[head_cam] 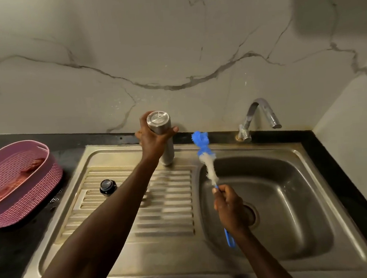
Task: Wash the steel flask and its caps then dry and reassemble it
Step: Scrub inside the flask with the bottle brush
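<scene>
Two hands busy: left hand grips flask above the sink's back edge; right hand grips brush over the basin.

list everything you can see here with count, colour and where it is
steel flask: 1, silver, upright at the drainboard's back edge, held
bottle brush: 1, blue and white, above the basin's left rim, held
cap: 1, black, on the drainboard
sink: 1, steel, set in black counter
tap: 1, chrome, behind basin
basket: 1, pink, left counter, reddish item inside
left hand: grips flask
right hand: grips brush handle
</scene>
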